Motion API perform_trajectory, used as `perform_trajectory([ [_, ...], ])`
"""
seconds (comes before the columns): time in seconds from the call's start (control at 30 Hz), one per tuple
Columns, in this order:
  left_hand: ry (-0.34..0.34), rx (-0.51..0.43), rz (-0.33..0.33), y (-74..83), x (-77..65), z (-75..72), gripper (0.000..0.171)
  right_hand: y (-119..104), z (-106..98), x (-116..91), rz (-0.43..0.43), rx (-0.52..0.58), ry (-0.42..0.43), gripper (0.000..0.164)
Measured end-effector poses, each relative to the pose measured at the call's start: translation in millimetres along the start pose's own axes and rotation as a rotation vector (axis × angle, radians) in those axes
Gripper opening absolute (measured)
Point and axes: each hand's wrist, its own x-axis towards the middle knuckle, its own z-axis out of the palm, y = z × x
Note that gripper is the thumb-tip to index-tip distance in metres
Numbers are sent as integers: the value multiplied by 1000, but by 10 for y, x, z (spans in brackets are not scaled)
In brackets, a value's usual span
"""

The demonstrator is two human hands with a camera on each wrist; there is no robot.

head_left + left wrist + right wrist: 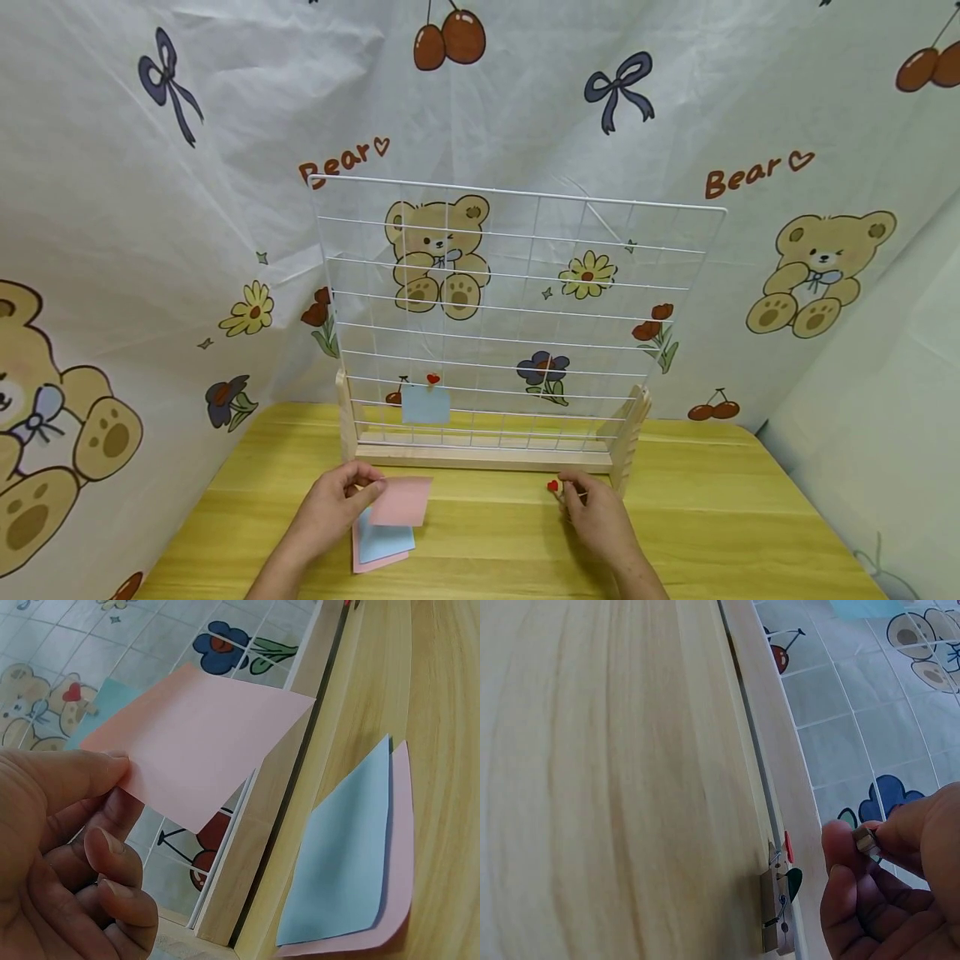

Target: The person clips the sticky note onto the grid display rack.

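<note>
My left hand pinches a pink square of paper by one edge, between thumb and index finger. Below it on the table lie a light blue sheet and another pink sheet, overlapping. My right hand pinches a small wooden clothespin, mostly covered by the fingers. Small wooden clothespins with red and green decorations lie close by, along the stand's base. A red heart shows just left of the right fingertips in the head view.
A white wire grid stands upright in a wooden stand at the back of the wooden table. On its lower left hangs a light blue paper, under a red heart clip. A patterned cloth covers the wall behind.
</note>
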Motion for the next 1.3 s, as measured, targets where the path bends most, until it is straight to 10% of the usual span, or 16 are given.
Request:
perform_trajectory([
  [0.43,-10,-6,-4,16,-9,48,6,-8,16,-6,96,209,-59,20],
  [1.3,-18,-3,20,36,-41,101,5,-66,-22,-45,27,51,-76,16],
])
